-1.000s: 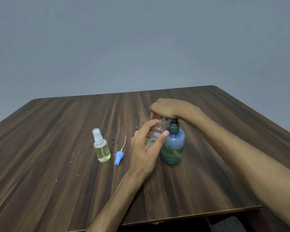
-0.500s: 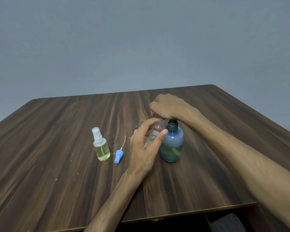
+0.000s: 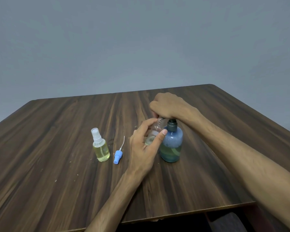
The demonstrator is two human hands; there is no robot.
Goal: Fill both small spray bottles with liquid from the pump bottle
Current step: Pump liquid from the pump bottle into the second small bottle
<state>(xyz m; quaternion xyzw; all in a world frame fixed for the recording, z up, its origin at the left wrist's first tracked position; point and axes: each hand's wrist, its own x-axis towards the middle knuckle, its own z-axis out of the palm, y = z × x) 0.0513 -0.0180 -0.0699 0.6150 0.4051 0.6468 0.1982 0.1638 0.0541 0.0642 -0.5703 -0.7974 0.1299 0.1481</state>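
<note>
Taking the pump bottle (image 3: 171, 144) as landmark: well to its left a capped spray bottle (image 3: 101, 148) stands full of yellow liquid, so the second fill looks to be in hand. Nearer, a blue sprayer cap (image 3: 118, 157) lies loose on the table (image 3: 57, 181). Touching the pump bottle's left side, the left hand (image 3: 145, 148) holds the open clear spray bottle (image 3: 155, 131) between thumb and fingers. Above, the right hand (image 3: 169, 107) covers the pump head, fingers curled, probably pressing. Next: keep pumping with the neck under the spout, then screw on the cap.
</note>
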